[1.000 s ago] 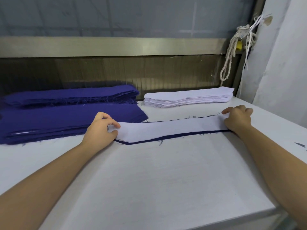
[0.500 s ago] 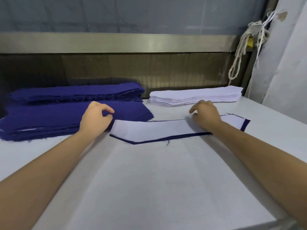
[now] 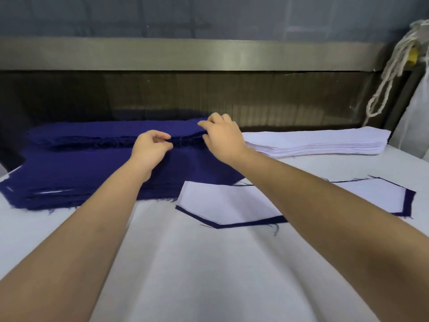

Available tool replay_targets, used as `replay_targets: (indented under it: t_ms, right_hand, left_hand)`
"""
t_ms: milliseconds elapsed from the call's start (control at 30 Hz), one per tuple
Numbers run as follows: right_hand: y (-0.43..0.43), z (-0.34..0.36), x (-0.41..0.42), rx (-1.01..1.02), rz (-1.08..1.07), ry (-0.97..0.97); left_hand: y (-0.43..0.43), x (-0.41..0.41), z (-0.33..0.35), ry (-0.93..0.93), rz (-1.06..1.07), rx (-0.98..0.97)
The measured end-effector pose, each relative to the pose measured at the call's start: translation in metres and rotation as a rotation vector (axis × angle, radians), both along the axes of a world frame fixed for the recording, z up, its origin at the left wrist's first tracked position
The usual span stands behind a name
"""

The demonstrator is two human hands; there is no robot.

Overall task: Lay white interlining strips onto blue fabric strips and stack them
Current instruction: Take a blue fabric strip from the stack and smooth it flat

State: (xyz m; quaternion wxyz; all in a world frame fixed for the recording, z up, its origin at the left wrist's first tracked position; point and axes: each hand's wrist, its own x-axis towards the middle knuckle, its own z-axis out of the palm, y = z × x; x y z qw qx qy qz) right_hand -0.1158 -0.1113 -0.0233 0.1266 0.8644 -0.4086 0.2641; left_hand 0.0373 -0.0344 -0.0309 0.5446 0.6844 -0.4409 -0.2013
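Note:
A white interlining strip lies on a blue fabric strip on the white table, its blue edge showing along the near side and right end. Behind it on the left stand two piles of blue fabric: a far pile of blue strips and a nearer, wider blue pile. My left hand and my right hand both pinch the front edge of the far blue pile near its right end. A stack of white interlining strips lies at the back right.
The white table reaches toward me. A metal rail and a dark panel close off the back. A knotted white cord hangs at the right, beside a white sheet.
Both hands left the laid white-on-blue strip and moved back and left to the far blue pile, where they now pinch its edge. The camera has come closer.

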Motion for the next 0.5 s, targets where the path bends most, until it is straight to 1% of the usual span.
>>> replay_targets:
  t_ms: [100,200,367,500]
  right_hand:
    - [-0.007,0.004,0.017,-0.040,0.015,0.074]
    - [-0.014,0.006,0.027,-0.004,0.016,0.109]
    - [-0.014,0.014,0.030,0.047,0.019,0.006]
    - [-0.011,0.022,0.033,0.149,-0.017,-0.129]
  left_hand:
    - [-0.002,0.005,-0.001,0.041,-0.008,-0.017]
    - [-0.004,0.006,-0.002,0.096,0.012,-0.057]
    - [-0.004,0.008,-0.007,0.149,0.036,-0.089]
    - [-0.004,0.008,-0.007,0.176,0.038,-0.086]
